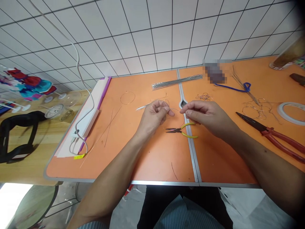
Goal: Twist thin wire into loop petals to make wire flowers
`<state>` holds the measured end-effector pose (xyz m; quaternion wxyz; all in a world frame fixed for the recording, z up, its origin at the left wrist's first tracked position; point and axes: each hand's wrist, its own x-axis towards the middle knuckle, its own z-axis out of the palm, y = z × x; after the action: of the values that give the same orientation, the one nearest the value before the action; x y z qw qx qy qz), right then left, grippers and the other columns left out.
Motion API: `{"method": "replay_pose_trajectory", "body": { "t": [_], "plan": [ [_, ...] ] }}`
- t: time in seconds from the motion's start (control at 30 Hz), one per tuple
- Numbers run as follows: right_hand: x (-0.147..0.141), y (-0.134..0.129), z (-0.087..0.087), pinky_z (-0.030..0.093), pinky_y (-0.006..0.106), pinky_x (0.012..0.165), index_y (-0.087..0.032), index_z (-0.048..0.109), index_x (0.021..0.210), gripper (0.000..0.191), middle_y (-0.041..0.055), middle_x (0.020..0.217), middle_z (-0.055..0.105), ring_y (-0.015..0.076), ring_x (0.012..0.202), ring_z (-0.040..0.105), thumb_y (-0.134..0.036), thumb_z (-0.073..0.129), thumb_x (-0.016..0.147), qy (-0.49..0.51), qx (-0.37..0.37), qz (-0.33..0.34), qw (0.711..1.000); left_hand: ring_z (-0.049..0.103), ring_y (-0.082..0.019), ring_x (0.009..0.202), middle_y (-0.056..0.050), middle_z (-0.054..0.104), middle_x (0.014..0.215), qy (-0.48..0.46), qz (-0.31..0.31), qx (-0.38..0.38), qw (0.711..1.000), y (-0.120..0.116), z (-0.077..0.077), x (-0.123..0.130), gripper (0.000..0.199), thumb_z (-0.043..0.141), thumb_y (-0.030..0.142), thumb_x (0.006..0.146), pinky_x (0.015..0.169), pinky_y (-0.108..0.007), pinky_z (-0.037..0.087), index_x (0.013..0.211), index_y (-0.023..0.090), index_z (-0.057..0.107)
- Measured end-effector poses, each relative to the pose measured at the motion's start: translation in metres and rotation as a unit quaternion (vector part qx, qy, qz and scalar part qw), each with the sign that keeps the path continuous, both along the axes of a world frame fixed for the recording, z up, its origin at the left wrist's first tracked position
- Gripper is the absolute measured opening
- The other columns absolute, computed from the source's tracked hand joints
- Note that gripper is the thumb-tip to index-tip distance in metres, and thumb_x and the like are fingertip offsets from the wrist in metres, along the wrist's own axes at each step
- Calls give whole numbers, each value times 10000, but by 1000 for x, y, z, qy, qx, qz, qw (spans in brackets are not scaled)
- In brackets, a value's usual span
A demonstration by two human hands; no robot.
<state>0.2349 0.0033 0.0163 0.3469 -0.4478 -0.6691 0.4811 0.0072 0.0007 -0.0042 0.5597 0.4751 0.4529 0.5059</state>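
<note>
My left hand (158, 112) is closed in a pinch on a thin wire (184, 121), which curves in a loop toward the right. Close to the loop's right side, my right hand (206, 115) has its thumb and fingertips pressed together; what lies between them is too fine to make out. Just below the hands lie small needle-nose pliers (182, 130) with yellow handles, their jaws slightly apart and pointing left. A bundle of straight metal wires (176, 82) rests beyond the hands.
Large red-handled pliers (268, 130), a white tape roll (292, 113) and tangled wire (258, 109) lie at right. On the left are a wire ring (127, 98), loose wires (101, 136) and a white power strip (85, 124) with its cable. A metal seam (193, 156) crosses the orange table.
</note>
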Motion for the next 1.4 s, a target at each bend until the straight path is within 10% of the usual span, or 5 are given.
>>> {"method": "replay_pose_trajectory", "body": {
  "t": [0.23,0.53,0.97,1.4],
  "plan": [
    [2,3,-2,521,332,682,-240,876,1055,192,78,989,783,178,773,621,-313,777,908,165,-77,27,983,347,-40,433,-58,780,783,-58,-40,-46,996,1,4,1,256,836,324,844,465,-244,193,834,179,626],
    [-7,-3,-4,568,362,717,-276,854,1007,156,56,974,803,183,743,652,-401,763,996,26,99,-93,990,387,-46,449,-78,800,822,-82,-103,-78,988,-9,3,11,226,824,302,884,460,-227,211,865,170,641],
    [-8,-8,-1,556,353,683,-269,797,997,171,48,948,794,179,704,655,-406,706,1042,-4,140,-121,983,568,-75,509,-117,852,973,-92,-132,-90,983,-11,5,10,188,825,230,874,521,-223,437,995,178,692],
    [-2,6,2,532,340,655,-246,727,1090,136,42,902,759,162,691,642,-332,780,1000,55,29,-96,993,678,-116,614,-158,838,962,-3,-161,-182,970,-8,6,2,88,802,180,871,538,-219,552,865,137,725]
  ]
}}
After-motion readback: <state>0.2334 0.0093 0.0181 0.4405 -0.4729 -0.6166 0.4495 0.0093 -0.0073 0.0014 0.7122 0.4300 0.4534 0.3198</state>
